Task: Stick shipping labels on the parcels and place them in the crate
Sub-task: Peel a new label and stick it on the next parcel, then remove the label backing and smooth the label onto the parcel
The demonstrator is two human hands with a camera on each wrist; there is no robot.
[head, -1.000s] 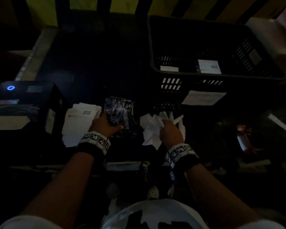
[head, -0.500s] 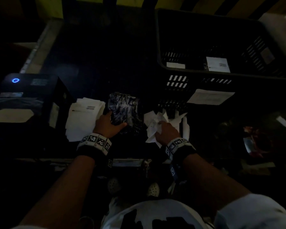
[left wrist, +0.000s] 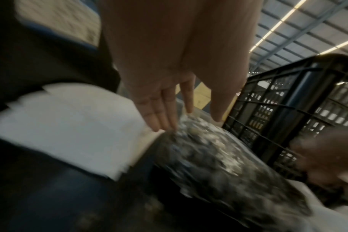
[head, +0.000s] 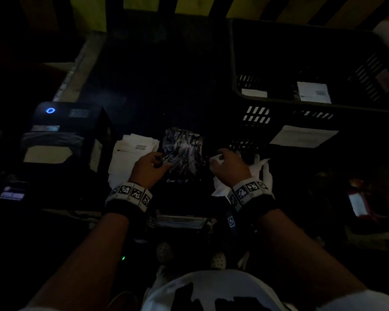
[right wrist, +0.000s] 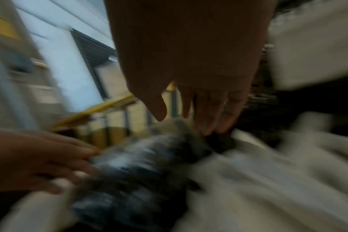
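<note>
A black, shiny plastic-wrapped parcel lies flat on the dark table in front of the black crate. My left hand has straight fingers, and their tips touch the parcel's left edge beside a stack of white labels. My right hand reaches down with extended fingers to the parcel's right edge, above crumpled white paper. The right wrist view is blurred. No label shows on the parcel's top.
A black label printer with a blue light stands at the left. Inside the crate lie dark parcels with white labels. A white sheet hangs on the crate's front wall. Red clutter sits low on the right.
My right hand has moved left from the crumpled paper to the parcel's right edge. The left hand stays at the parcel's left edge.
</note>
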